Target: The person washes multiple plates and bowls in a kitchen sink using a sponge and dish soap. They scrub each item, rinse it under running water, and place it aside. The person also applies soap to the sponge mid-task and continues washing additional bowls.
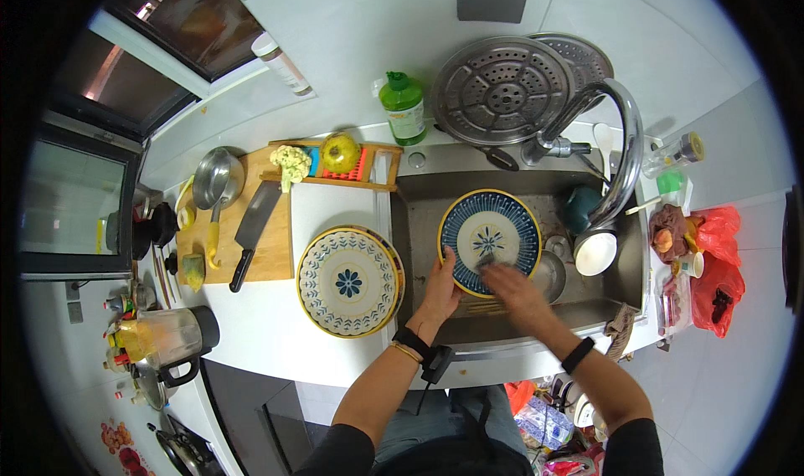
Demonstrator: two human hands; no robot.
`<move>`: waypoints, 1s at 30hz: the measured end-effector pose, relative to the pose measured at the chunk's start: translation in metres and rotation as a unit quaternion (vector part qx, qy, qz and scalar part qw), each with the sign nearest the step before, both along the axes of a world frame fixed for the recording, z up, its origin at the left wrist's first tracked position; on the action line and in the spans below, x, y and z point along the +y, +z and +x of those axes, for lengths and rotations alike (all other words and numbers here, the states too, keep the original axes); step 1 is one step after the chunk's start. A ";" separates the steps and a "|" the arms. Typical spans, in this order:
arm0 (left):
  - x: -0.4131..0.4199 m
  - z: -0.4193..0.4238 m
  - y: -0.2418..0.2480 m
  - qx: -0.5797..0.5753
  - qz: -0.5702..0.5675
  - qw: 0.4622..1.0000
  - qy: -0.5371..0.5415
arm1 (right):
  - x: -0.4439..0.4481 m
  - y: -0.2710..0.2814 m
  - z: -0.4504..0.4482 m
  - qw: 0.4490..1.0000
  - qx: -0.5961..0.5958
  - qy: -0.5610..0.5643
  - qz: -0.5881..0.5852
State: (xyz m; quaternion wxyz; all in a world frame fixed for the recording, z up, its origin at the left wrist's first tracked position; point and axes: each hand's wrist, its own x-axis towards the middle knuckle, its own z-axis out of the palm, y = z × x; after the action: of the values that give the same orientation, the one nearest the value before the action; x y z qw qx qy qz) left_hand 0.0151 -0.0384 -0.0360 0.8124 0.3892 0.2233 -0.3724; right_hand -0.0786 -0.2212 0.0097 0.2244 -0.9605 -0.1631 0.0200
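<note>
Over the sink, my left hand point(443, 286) grips the lower left rim of a patterned plate point(496, 231) with a blue band and yellow edge. The plate is tilted, its decorated face towards me. My right hand point(510, 287), blurred, presses a small dark grey scrubber point(485, 261) against the lower part of that face; the fingers partly hide it. Left of the sink, a stack of plates point(348, 281) sits on the counter, the top one white with blue leaf shapes. Beneath my hands are a metal bowl point(550, 276) and chopsticks point(480, 307) in the steel sink point(418, 212).
A chrome faucet point(628, 118) arches over the sink's right side, near a white bowl point(595, 254) and dark green cup point(576, 209). Steamer racks point(502, 90) and a green bottle point(403, 108) stand behind. At left, a cleaver point(257, 215) lies on a cutting board point(276, 250).
</note>
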 end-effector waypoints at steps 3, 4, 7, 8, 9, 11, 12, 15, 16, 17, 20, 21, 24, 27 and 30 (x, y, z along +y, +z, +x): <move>0.001 0.005 0.012 0.007 -0.009 1.000 -0.024 | -0.006 0.000 -0.004 0.998 0.006 0.059 0.011; 0.005 0.008 0.017 0.024 -0.006 0.998 -0.050 | -0.008 0.003 -0.003 0.999 -0.035 0.036 -0.008; 0.017 0.005 0.028 0.000 -0.008 0.998 -0.061 | 0.005 0.018 0.001 0.993 -0.107 -0.038 0.030; 0.014 -0.004 0.030 0.009 -0.054 0.998 -0.034 | 0.015 0.023 0.002 0.988 -0.129 -0.038 0.072; 0.014 -0.011 0.031 0.033 -0.069 0.996 -0.055 | 0.021 0.027 0.004 0.991 -0.095 -0.035 0.082; 0.009 -0.029 0.029 0.090 -0.068 0.992 -0.050 | 0.038 0.031 0.002 0.992 -0.041 -0.011 0.115; 0.013 -0.031 0.028 0.149 -0.128 0.980 -0.014 | 0.041 0.030 0.001 0.993 0.009 -0.003 0.119; 0.015 -0.037 0.022 -0.013 -0.016 1.000 0.010 | 0.036 0.019 0.003 0.987 0.059 -0.127 0.083; 0.015 -0.035 0.020 -0.014 0.000 1.000 0.010 | 0.022 0.013 0.010 0.980 0.105 -0.170 -0.016; 0.015 -0.034 0.018 0.006 0.018 0.999 -0.035 | 0.014 0.006 0.015 0.988 0.053 -0.143 -0.016; 0.011 -0.028 0.015 -0.021 0.029 0.995 -0.093 | -0.002 -0.012 0.036 0.994 0.010 -0.105 -0.020; 0.010 -0.026 0.015 -0.022 0.015 0.994 -0.103 | -0.002 -0.016 0.042 0.996 0.018 -0.082 0.010; 0.010 -0.022 0.018 -0.013 -0.017 0.991 -0.135 | 0.010 -0.023 0.049 0.994 0.053 0.028 0.091; 0.011 -0.020 0.023 -0.019 -0.004 0.989 -0.146 | 0.020 -0.025 0.052 0.995 0.083 0.006 0.047; 0.009 -0.020 0.027 -0.026 0.028 0.988 -0.147 | 0.014 -0.028 0.058 0.995 0.080 -0.059 -0.012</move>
State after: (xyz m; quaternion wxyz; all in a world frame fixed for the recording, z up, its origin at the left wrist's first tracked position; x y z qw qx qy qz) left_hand -0.0049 -0.0296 -0.0093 0.7432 0.4502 0.1530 -0.4708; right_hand -0.0210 -0.2071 -0.0182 0.2262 -0.9663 -0.0877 0.0860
